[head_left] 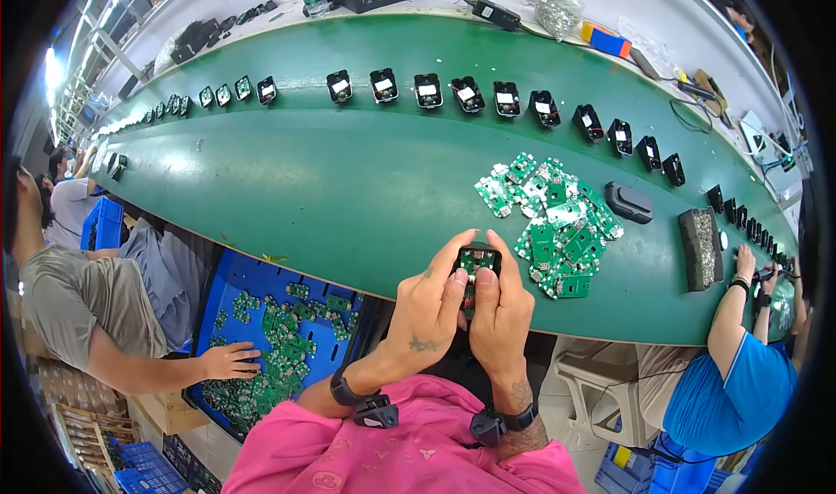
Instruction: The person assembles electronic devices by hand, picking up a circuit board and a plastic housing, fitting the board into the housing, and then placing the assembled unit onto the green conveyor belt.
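Observation:
A small black casing with a green circuit board (477,259) in it is held between my two hands, at the table's near edge. My left hand (425,313) grips its left side, the thumb on the board. From the right, my right hand (502,318) wraps round the other side, its thumb also pressing on the board. The index fingertips meet near the casing's far end. Its underside is hidden by my palms. Just beyond and to the right lies a heap of loose green circuit boards (557,233). A closed-looking black casing (629,202) lies right of the heap.
Black casings (427,91) stand in a long row across the green table (348,154). A dark oblong block (700,250) sits at right. Lower left, a co-worker's hand (231,361) rests over boards in a blue tray (228,276). Another person (736,389) works at right.

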{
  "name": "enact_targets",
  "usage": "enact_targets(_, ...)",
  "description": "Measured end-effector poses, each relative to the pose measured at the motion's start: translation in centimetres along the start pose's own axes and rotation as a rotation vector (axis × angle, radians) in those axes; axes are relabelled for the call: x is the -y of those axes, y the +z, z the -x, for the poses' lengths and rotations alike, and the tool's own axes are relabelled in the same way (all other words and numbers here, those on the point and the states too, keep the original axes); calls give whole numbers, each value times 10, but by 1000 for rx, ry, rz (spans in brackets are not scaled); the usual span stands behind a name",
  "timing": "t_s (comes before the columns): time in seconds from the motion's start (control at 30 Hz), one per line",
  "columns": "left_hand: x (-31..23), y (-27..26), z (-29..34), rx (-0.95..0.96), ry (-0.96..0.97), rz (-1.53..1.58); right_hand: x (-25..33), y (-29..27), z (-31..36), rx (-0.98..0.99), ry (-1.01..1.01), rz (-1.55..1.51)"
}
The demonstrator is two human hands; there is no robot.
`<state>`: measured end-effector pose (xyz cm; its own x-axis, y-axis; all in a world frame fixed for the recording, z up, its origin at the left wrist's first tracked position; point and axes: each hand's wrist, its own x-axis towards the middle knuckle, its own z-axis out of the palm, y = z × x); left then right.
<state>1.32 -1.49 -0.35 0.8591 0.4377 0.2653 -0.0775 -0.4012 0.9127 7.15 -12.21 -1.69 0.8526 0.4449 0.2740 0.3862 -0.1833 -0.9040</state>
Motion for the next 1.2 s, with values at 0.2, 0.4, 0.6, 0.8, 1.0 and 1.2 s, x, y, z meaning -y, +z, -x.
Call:
enact_targets(0.2,5,9,0,-56,164,-115,2,7,-3,-79,29,-76)
enact_targets(0.4,11,14,-6,-124,161,-160,-17,22,-14,-191,-125,-57)
enact_targets(0.6,36,-27,-57,41,-547,617,-8,22,-39,59,261,-319)
enact_targets(0.8,87,-97,-104,26,-661,958,-35,36,-15,55,56,-20)
enact_targets(1.0,104,-141,-142,-130,-631,609,-40,36,-8,49,-25,118)
enact_targets(1.2,200,-239,-235,-441,-94,-512,-38,43,-9,62,-87,224)
